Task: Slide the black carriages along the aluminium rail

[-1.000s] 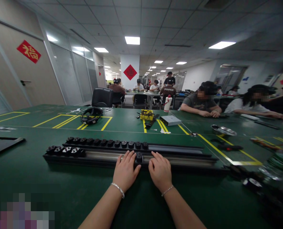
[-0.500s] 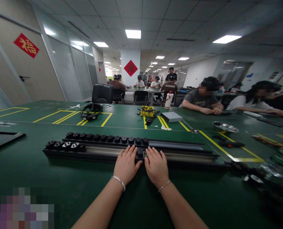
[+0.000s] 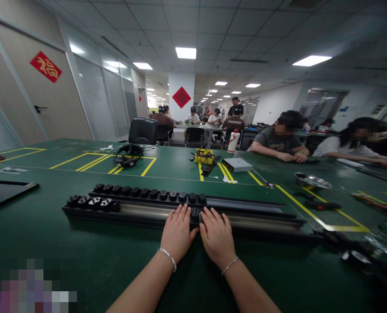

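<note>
Small black plastic socket module sits mid-length on the nearer long black metal rail, flanked by left hand and right hand, both palm-down, fingers stretched flat against its sides, curled round nothing. Judged progress: the farther black rail carries a row of modules over its left half; the nearer one has four modules at its left end plus this one, most of its channel bare. Whether the module is seated cannot be told, since the hands cover its base; items at the far right of the green table mat are blurred.
</note>
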`<state>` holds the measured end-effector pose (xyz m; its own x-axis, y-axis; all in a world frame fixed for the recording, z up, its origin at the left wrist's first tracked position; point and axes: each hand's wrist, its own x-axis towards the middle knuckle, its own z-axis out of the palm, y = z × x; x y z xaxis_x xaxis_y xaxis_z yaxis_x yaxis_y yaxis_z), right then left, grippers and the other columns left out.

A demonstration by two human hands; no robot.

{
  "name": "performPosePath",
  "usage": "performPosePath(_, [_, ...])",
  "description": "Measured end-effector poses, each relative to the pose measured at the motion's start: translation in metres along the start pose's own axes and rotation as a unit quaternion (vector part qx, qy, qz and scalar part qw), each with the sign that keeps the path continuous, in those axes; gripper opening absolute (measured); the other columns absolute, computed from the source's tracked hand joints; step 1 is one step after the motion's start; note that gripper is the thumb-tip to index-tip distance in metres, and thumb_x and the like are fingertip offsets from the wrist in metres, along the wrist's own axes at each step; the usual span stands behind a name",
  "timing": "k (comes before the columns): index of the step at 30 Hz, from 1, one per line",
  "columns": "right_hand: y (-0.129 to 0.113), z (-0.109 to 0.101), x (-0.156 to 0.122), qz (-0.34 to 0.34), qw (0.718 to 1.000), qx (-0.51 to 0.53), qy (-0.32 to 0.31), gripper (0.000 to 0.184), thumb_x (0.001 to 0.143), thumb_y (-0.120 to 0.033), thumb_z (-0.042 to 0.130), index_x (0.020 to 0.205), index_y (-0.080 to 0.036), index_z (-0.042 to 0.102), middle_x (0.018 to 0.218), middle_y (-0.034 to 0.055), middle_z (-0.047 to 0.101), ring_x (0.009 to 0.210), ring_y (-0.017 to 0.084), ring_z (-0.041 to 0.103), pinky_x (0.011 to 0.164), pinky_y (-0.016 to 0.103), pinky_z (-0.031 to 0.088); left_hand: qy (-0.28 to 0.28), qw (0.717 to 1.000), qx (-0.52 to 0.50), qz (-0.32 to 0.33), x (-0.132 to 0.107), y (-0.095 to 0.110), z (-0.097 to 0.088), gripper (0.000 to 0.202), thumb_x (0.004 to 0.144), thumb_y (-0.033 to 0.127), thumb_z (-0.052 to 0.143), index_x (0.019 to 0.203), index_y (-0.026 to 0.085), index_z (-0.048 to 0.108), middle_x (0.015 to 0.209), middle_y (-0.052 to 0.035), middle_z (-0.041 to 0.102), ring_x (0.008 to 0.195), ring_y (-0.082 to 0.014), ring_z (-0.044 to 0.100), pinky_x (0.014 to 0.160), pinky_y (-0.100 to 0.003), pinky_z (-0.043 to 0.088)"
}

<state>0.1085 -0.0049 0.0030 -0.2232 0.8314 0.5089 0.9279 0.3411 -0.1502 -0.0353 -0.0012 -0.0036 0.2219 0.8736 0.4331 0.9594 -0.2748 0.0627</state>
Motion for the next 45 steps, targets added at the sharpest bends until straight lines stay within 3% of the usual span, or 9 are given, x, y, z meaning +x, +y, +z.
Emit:
performPosePath(14, [0.0, 0.002, -0.0028, -0.011, 1.0, -0.002, -0.011, 0.04, 0.088, -0.035, 0.03, 0.122, -0.024, 0.05, 0.132, 0.0018, 0.046, 0.124, 0.02, 0.037, 0.104, 0.042, 0.02, -0.005, 1.0, -0.008, -0.008, 0.0004, 0.0013, -0.0013, 0.053, 0.081, 0.043, 0.042, 0.129, 0.02, 0.042, 0.137, -0.0074, 0.04, 0.128, -0.0231, 0.031, 0.104, -0.042, 0.026])
performPosePath(45, [0.0024, 0.0023, -0.0029, -0.017, 1.0, 0.019, 0.004, 0.035, 0.084, -0.03, 0.038, 0.113, -0.021, 0.056, 0.126, 0.0046, 0.052, 0.12, 0.02, 0.042, 0.103, 0.04, 0.022, 0.011, 1.0, -0.007, -0.005, -0.002, 0.0016, 0.0015, 0.054, 0.081, 0.045, 0.04, 0.128, 0.019, 0.042, 0.138, -0.008, 0.038, 0.129, -0.0234, 0.029, 0.104, -0.041, 0.026])
